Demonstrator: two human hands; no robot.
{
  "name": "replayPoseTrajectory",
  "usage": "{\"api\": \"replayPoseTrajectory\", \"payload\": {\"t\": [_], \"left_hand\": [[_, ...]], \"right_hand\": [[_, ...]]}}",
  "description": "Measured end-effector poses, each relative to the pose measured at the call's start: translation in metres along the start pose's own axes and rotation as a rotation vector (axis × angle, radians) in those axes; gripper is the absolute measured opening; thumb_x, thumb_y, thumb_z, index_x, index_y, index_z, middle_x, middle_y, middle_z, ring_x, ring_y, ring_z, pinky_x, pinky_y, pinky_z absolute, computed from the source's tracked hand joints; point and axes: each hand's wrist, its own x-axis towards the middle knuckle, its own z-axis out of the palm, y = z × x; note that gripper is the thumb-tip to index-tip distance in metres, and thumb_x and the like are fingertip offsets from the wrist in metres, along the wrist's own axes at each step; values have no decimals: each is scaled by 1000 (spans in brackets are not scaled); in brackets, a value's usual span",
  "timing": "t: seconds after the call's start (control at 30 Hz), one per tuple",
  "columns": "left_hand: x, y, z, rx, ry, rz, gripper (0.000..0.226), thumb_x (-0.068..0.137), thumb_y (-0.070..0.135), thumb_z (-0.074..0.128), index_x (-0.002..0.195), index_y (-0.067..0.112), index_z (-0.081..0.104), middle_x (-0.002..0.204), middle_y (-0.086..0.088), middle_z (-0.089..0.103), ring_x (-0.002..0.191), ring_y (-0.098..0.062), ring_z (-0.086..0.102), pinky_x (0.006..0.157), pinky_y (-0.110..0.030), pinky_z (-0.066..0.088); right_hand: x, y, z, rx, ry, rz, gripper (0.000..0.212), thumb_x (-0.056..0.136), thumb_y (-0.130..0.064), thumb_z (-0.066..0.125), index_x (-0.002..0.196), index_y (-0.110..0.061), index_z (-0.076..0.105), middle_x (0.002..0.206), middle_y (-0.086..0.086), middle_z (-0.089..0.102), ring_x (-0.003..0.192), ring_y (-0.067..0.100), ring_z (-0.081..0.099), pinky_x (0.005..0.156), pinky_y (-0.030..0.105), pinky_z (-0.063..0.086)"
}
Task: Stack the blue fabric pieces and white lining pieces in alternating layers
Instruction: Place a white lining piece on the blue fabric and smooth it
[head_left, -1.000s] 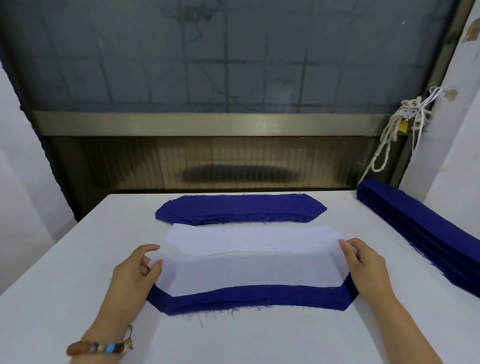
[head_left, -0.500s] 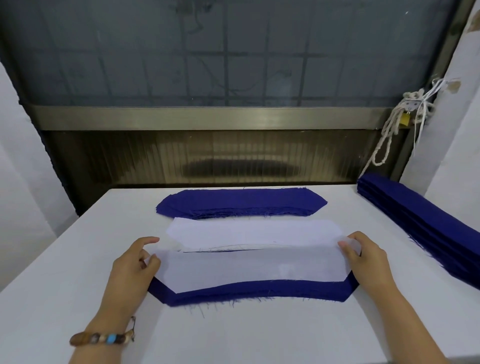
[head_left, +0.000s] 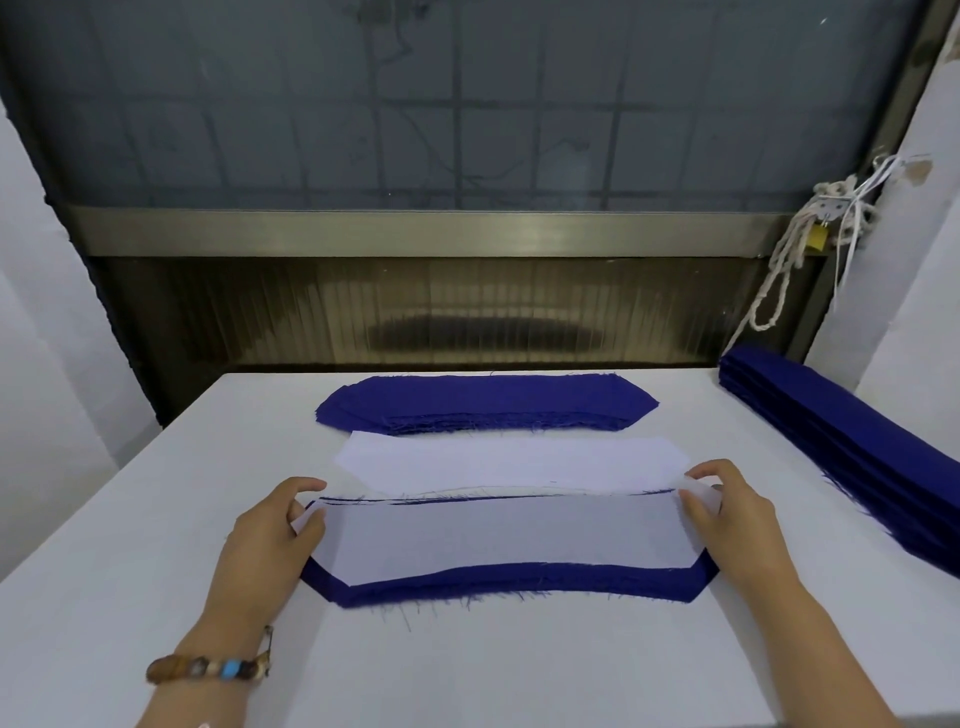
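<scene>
A white lining piece (head_left: 498, 538) lies over a blue fabric piece (head_left: 519, 584) near the table's front, with blue showing along the near edge. My left hand (head_left: 265, 545) pinches the lining's left end. My right hand (head_left: 727, 519) pinches its right end. Just behind lies a pile of white lining pieces (head_left: 511, 462). Farther back sits a pile of blue fabric pieces (head_left: 485, 402).
A long stack of folded blue fabric (head_left: 852, 447) runs along the right edge of the white table (head_left: 130, 519). A dark window with a metal sill is behind the table, and a knotted rope with a padlock (head_left: 810, 239) hangs at the right.
Both hands have drawn the held lining piece toward me, off the white pile and farther down over the front blue piece. Less blue shows at the near edge.
</scene>
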Motion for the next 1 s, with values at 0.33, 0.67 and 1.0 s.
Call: {"api": "replayPoseTrajectory", "payload": {"t": [0.33,0.67,1.0], "left_hand": [[-1,-1,2,29,-31,-30,20,93,14,59,103,30,63,63,0,53,59,-15,51,57,-27,42],[1,-1,3,65,-12,-20,21,93,14,57,100,33,63,59,4,50,56,-11,51,53,-25,39],[1,0,3,71,-19,11,15,95,20,57,98,33,63,68,3,56,63,-12,54,55,-25,41]], "right_hand": [[0,0,1,-46,-5,-13,23,90,-11,54,107,-27,48,74,13,59,68,27,58,56,30,45],[1,5,3,-58,27,-46,20,93,-9,51,103,-26,49,74,20,59,69,34,58,57,32,45],[2,7,5,-83,49,-38,18,92,-11,52,103,-25,50,73,11,56,65,21,53,55,29,42]]}}
